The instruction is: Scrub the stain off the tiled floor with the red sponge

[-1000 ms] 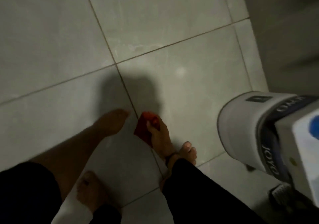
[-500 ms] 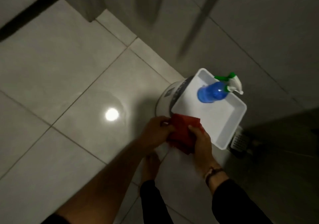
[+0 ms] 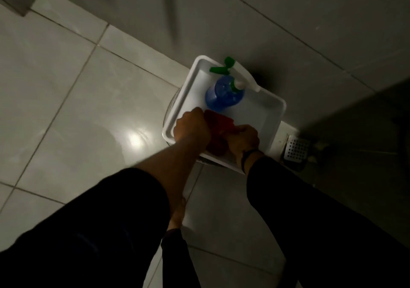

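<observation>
The red sponge (image 3: 218, 124) is held inside the white tray (image 3: 274, 119), between both of my hands. My left hand (image 3: 192, 127) grips its left side and my right hand (image 3: 243, 140) grips its right side. The lower part of the sponge is hidden behind my fingers. The grey tiled floor (image 3: 88, 101) spreads to the left, with a bright light reflection on it; I cannot make out a stain in this dim view.
A blue spray bottle (image 3: 224, 94) with a green and white trigger stands in the tray's far half. The tray rests on a round white container. A metal floor drain (image 3: 296, 151) lies to the right by the wall. My bare foot (image 3: 176, 214) is below the tray.
The view swung from the floor up to the tray. The sponge went from my right hand on the floor into both hands, then over and down into the tray.
</observation>
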`<state>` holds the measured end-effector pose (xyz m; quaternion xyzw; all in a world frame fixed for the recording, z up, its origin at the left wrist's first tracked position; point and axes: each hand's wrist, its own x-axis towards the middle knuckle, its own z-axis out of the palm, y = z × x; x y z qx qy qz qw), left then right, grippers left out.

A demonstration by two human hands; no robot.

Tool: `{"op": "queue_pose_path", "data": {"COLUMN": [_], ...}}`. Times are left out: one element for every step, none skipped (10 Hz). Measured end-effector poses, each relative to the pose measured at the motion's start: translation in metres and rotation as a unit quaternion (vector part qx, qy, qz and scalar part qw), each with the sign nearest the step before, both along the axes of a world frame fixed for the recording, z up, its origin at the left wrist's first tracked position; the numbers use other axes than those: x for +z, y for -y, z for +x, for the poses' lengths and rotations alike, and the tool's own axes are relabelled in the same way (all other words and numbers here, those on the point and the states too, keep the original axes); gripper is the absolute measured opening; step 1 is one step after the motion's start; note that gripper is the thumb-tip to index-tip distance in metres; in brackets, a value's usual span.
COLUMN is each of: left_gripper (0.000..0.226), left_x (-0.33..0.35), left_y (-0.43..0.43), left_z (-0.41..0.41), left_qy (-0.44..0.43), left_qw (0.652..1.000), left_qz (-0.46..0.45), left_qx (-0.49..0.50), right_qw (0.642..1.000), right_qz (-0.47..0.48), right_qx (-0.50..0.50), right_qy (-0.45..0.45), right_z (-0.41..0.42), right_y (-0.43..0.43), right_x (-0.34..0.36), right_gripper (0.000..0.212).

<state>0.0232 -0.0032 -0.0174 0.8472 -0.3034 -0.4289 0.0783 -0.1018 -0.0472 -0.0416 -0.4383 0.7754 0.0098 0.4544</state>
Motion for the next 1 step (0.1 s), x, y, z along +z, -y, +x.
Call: {"op": "queue_pose_path", "data": {"left_gripper": [0.043], "left_x": [-0.0017], "left_y": [0.0034], "left_z": [-0.0063], "left_qy": [0.039], "left_qw": [0.999], "left_qz": [-0.024], "left_qx": [0.008], "right_qw": [0.999], "right_qz": [-0.028], "right_qx": [-0.014], "right_qy": [-0.044], "right_z": [-0.0019], "right_y": [-0.0003], "right_x": [-0.0021], "right_gripper": [0.067]}}
